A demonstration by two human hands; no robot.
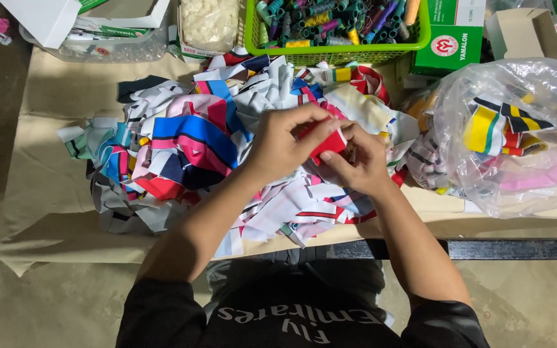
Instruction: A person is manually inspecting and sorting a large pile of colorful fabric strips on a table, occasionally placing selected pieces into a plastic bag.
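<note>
Cloth-covered worktop (46, 193) carries heap of coloured fabric scraps (182, 148). Both hands above heap: left hand (278, 145) and right hand (359, 161) pinch small red fabric piece (329, 144) between closed fingers, lifted clear for handling. Green basket of thread spools (336, 26) behind; clear plastic bag of scraps (517, 135) at right.

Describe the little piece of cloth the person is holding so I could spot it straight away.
Start at the big heap of colourful fabric scraps covering the table. Above its middle, the left hand and right hand meet. Pinched between them is a small red fabric piece, plain red while the scraps below are striped and patterned.
</note>
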